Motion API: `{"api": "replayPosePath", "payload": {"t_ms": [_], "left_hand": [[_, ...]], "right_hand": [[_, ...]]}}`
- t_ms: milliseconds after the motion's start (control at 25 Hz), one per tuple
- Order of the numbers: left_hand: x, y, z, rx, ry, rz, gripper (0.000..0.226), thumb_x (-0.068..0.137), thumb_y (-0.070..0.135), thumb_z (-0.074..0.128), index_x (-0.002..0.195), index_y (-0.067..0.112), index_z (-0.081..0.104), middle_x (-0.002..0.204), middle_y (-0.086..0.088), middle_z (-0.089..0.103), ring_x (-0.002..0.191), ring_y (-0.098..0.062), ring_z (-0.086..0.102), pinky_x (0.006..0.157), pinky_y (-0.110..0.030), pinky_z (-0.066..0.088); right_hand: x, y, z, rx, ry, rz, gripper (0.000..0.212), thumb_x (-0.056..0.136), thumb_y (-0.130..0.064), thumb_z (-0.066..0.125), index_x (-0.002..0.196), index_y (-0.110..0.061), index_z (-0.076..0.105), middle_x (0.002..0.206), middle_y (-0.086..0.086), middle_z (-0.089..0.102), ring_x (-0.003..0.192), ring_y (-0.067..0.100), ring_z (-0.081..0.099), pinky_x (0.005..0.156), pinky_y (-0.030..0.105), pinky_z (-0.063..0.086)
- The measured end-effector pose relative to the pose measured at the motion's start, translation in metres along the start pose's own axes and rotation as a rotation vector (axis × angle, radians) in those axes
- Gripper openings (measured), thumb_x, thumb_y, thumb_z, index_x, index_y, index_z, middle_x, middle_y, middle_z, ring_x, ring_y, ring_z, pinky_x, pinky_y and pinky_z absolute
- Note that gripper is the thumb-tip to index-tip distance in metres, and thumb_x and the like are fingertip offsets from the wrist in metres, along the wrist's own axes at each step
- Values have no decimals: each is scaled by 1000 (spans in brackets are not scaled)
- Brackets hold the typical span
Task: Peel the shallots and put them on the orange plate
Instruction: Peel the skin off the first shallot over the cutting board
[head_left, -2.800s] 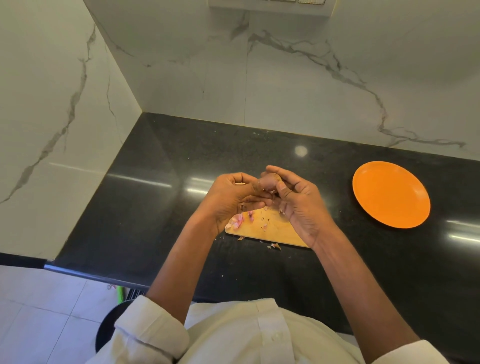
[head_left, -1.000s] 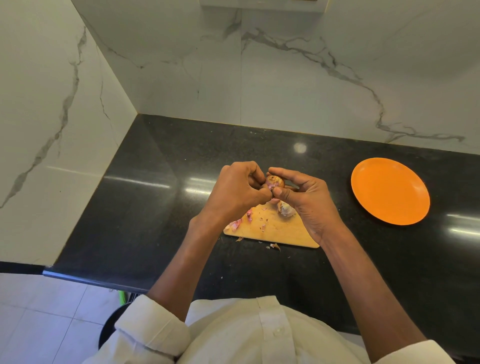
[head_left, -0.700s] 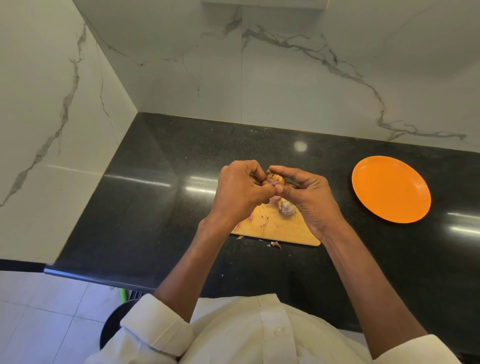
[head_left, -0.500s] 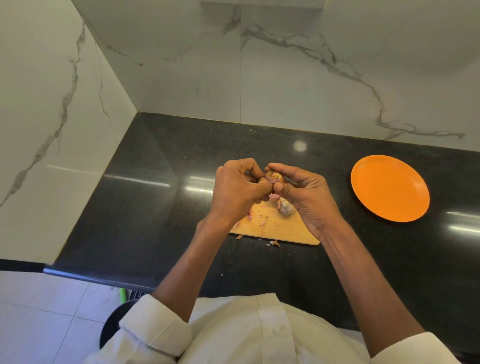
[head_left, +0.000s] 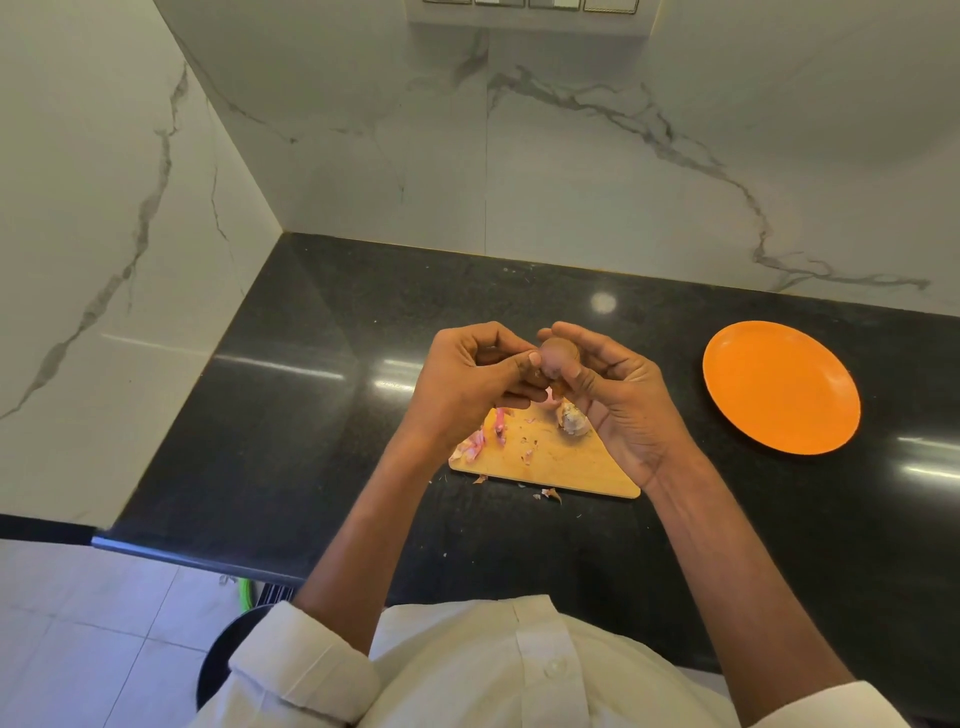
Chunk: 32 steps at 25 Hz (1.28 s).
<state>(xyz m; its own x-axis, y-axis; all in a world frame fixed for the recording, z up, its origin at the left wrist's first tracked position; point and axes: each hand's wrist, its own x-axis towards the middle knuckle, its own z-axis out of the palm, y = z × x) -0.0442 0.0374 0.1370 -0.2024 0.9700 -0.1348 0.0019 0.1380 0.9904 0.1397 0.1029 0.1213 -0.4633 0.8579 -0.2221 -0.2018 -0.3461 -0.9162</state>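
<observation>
I count two shallots: one (head_left: 558, 355) pinched between my left hand (head_left: 470, 382) and right hand (head_left: 621, 400) above the board (head_left: 550, 460), one (head_left: 573, 418) lying on it; one orange plate (head_left: 781, 387) right of the board.

Both arms reach forward, hands close together — the left hand (head_left: 470, 376) has curled fingers, the right hand (head_left: 621, 400) turns palm up, fingers bent.

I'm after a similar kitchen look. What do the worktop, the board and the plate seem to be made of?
Worktop: likely polished black granite; speckled, with mirror-like light reflections. Cutting board: wood or bamboo, matte, pale tan with faint grain. Orange plate: probably plastic or melamine; uniform colour, soft sheen, though glazed ceramic is possible.
</observation>
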Motion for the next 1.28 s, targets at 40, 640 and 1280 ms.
{"api": "replayPosePath", "payload": {"t_ms": [40, 640, 1280], "left_hand": [[0, 0, 0, 0, 1, -5, 17, 100, 12, 75, 109, -2, 75, 93, -16, 82, 85, -31, 82, 77, -42, 68], [-1, -15, 3, -302, 91, -143, 9, 102, 6, 70, 108, -1, 71, 88, -18, 79, 75, -22, 77, 70, -31, 65], [-22, -31, 6, 388, 237, 308, 18, 100, 33, 75, 118, 29, 78, 118, 6, 65, 118, -15, 63, 96, -33, 54]], "right_hand": [[0, 1, 0, 11, -2, 9, 44, 90, -7, 70, 134, -6, 68, 131, 12, 74, 129, 30, 67, 111, 51, 53], [8, 17, 8, 544, 42, 313, 40, 102, -16, 58, 139, -5, 65, 128, 21, 70, 111, 27, 70, 92, 31, 63], [-19, 23, 23, 166, 145, 165, 35, 103, -21, 64, 134, -5, 69, 117, 11, 77, 105, 27, 72, 89, 33, 61]]}}
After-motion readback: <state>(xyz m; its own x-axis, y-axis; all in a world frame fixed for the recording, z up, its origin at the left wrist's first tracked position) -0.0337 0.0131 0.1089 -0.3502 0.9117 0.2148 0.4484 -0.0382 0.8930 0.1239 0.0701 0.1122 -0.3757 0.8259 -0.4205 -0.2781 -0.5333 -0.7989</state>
